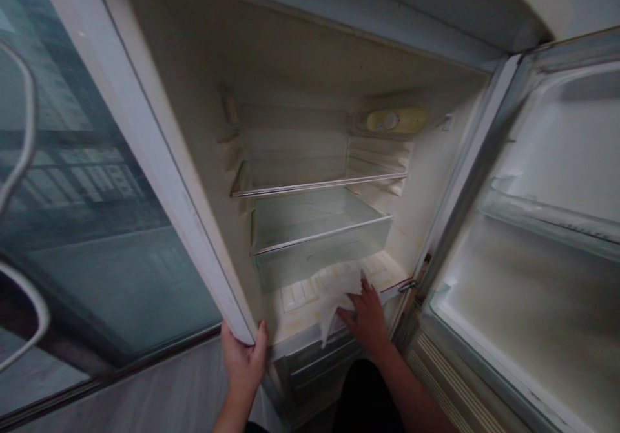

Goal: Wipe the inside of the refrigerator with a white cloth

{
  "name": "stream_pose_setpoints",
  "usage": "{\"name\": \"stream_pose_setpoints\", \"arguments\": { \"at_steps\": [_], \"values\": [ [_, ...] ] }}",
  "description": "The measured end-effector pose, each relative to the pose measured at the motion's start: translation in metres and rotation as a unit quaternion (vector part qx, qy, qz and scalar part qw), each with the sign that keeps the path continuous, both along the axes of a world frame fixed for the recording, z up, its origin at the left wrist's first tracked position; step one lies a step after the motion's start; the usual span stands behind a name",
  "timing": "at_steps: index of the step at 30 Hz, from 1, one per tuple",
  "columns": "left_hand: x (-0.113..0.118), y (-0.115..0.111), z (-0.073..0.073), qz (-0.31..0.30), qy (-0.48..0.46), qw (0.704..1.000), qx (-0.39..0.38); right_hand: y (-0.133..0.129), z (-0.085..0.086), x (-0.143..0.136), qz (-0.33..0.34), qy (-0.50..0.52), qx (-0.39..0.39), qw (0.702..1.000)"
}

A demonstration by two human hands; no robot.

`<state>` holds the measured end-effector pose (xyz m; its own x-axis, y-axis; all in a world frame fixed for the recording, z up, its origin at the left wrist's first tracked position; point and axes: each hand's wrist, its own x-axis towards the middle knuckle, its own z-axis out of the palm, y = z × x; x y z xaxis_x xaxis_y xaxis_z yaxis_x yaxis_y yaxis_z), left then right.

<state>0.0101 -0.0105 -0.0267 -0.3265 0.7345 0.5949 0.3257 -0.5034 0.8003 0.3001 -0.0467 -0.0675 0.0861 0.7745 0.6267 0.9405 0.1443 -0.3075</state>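
Note:
An open refrigerator (191, 226) stands before me, its inner walls stained yellowish. My left hand (243, 359) grips the lower left edge of its cabinet, thumb on the inner side. In my right hand (367, 313) is a thin white cloth (341, 284), possibly a paper wipe, spread over the ribbed compartment floor (298, 296). Part of the cloth hangs over the front sill. Just behind it sits a clear drawer (324, 245), and above that a glass shelf (320, 185). Some fingertips of my right hand are hidden against the cloth.
The refrigerator door (552, 278) is swung wide to the right, with a clear door rack (552, 216). A yellowish control housing (396, 121) juts from the right inner wall. A metal hinge (407, 285) lies near my right hand. Left are a glass pane (121, 278) and white cable (29, 103).

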Motion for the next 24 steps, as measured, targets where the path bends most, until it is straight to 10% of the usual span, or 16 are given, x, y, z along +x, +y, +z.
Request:
{"name": "stream_pose_setpoints", "arguments": {
  "at_steps": [5,10,24],
  "values": [
    [-0.001,0.004,-0.002,-0.006,0.022,1.0,0.013,-0.008,-0.025,0.063,-0.102,0.123,0.008,0.987],
    [-0.001,0.005,-0.001,-0.016,0.026,0.999,0.02,-0.017,-0.048,0.053,-0.113,0.22,0.031,0.968],
    [-0.005,0.011,-0.008,-0.054,0.032,0.997,0.046,-0.012,0.009,0.003,-0.065,0.082,-0.01,0.994]
  ]
}}
